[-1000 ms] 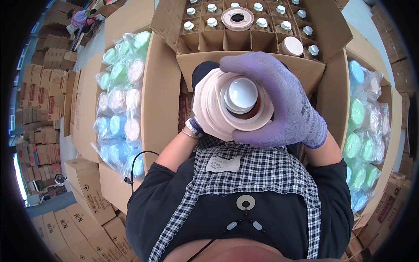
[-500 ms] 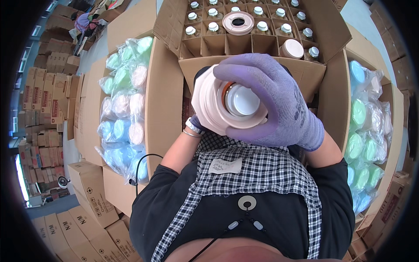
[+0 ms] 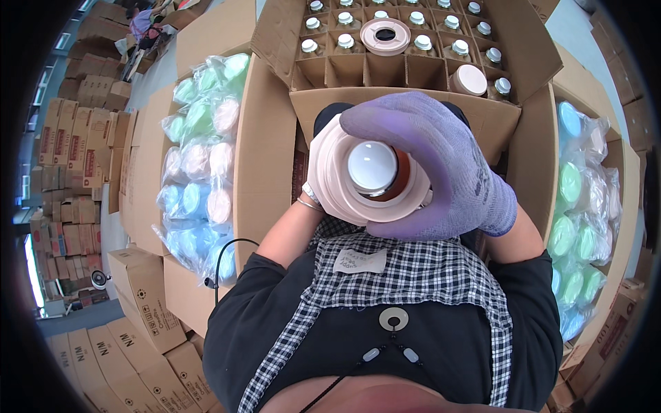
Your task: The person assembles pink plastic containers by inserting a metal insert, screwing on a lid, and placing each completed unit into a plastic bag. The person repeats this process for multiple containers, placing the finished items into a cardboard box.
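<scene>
My right hand, in a purple knit glove, curls round the rim of a pale pink plastic ring-shaped collar. Inside the collar's opening sits a white round cap, with an orange-brown band showing at its right side. What lies under the collar is hidden. My left forearm, with a bracelet at the wrist, reaches up behind the collar, which covers the left hand and its fingers. A similar pink collar and a pale pink round lid rest in the carton ahead.
Ahead stands a divided cardboard carton holding several white-capped clear bottles. Open cartons on both sides hold bagged green, pink, white and blue round pieces. Stacked boxes line the left, and another person is far back left.
The white cap has shifted left within the collar's opening, leaving the orange-brown band on its right instead of its left. The right hand and collar have moved slightly down.
</scene>
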### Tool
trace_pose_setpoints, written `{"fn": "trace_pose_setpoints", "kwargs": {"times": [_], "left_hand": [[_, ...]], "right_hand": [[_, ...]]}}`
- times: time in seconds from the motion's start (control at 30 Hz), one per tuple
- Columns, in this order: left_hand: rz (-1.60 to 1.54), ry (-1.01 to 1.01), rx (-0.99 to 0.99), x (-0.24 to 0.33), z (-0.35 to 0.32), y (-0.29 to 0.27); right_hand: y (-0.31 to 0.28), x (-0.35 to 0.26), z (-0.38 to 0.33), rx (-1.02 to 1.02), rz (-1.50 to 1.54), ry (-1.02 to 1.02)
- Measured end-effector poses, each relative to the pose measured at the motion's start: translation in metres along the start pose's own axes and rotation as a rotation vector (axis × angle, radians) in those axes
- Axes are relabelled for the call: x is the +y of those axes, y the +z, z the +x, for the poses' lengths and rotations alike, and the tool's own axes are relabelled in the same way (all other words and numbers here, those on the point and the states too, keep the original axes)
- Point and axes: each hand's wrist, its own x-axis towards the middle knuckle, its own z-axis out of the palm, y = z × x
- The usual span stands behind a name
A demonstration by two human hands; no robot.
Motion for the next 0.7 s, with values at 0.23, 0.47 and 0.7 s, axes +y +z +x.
{"fn": "trace_pose_setpoints", "kwargs": {"times": [0.23, 0.47, 0.7], "left_hand": [[0.010, 0.008, 0.016, -0.003, -0.001, 0.004], [0.018, 0.018, 0.037, -0.005, -0.002, 0.004], [0.126, 0.070, 0.084, -0.005, -0.004, 0.014]], "right_hand": [[0.002, -0.003, 0.003, 0.006, -0.049, 0.058], [0.009, -0.006, 0.001, 0.023, -0.072, 0.083], [0.016, -0.001, -0.004, 0.071, -0.118, 0.147]]}}
